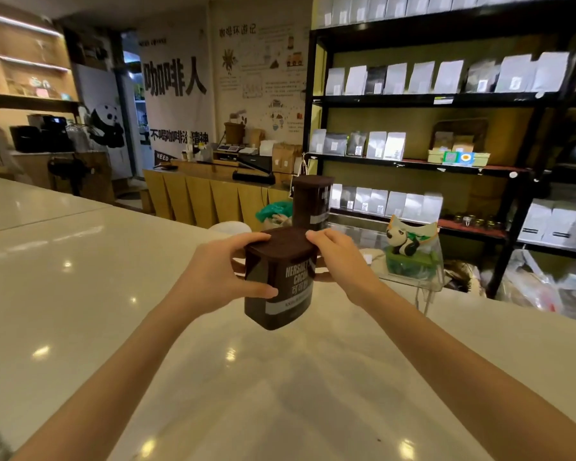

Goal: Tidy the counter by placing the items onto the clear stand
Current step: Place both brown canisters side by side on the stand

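A dark brown cocoa tin with a brown lid is held between both hands over the white counter, its bottom seemingly just above the surface. My left hand grips its left side, thumb low on the front. My right hand holds the right side, fingers on the lid edge. Behind it, a second brown cocoa tin stands on the clear stand at the counter's far right. A panda figure on a green base also sits on the stand.
Black shelving with several pale pouches fills the right background. A wooden side counter with scales and boxes stands behind. Plastic bags lie beyond the counter's right edge. The counter's far edge runs just behind the stand.
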Demonstrator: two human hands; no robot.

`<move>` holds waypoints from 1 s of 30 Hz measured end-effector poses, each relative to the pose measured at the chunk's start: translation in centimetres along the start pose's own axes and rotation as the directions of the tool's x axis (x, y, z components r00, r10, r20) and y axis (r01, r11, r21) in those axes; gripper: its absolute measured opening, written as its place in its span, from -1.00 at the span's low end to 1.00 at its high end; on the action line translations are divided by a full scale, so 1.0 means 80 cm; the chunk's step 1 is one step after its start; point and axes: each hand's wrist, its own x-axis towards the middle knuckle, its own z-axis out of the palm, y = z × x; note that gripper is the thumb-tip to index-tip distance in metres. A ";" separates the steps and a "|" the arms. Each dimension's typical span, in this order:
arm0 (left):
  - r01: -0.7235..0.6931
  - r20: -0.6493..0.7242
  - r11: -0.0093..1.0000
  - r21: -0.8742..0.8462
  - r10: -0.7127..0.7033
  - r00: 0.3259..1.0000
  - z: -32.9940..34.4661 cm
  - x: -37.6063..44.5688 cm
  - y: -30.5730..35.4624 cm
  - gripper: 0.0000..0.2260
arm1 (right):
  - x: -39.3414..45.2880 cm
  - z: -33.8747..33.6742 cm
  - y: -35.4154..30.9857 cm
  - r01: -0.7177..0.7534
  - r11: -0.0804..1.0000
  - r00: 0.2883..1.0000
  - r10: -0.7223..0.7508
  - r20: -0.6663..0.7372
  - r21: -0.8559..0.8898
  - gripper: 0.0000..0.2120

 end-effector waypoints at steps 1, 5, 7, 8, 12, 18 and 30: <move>-0.013 -0.004 1.000 0.005 0.013 1.000 -0.006 0.008 0.009 -0.34 | 0.005 -0.006 -0.011 0.014 1.000 1.000 -0.014 -0.002 -0.005 -0.84; -0.067 -0.029 0.998 0.020 0.067 0.997 -0.022 0.047 0.037 -0.34 | 0.030 -0.030 -0.052 0.056 0.998 0.998 -0.057 -0.035 -0.020 -0.84; -0.093 -0.048 0.995 0.019 0.094 0.994 -0.023 0.069 0.045 -0.33 | 0.045 -0.040 -0.067 0.073 0.997 0.995 -0.074 -0.061 -0.017 -0.85; -0.105 -0.057 0.994 0.017 0.106 0.993 -0.022 0.080 0.048 -0.33 | 0.053 -0.046 -0.073 0.080 0.997 0.993 -0.081 -0.081 -0.019 -0.84; -0.166 -0.099 0.986 0.009 0.166 0.981 -0.012 0.130 0.054 -0.32 | 0.094 -0.063 -0.084 0.079 0.997 0.976 -0.078 -0.205 -0.004 -0.77; -0.231 -0.116 0.973 -0.026 0.227 0.967 0.024 0.193 0.045 -0.31 | 0.155 -0.088 -0.081 0.022 1.000 0.943 -0.016 -0.332 0.012 -0.83; -0.162 -0.056 0.985 -0.067 0.159 0.986 0.107 0.236 0.011 -0.26 | 0.202 -0.107 -0.018 -0.146 0.983 0.872 0.179 -0.455 0.107 -0.85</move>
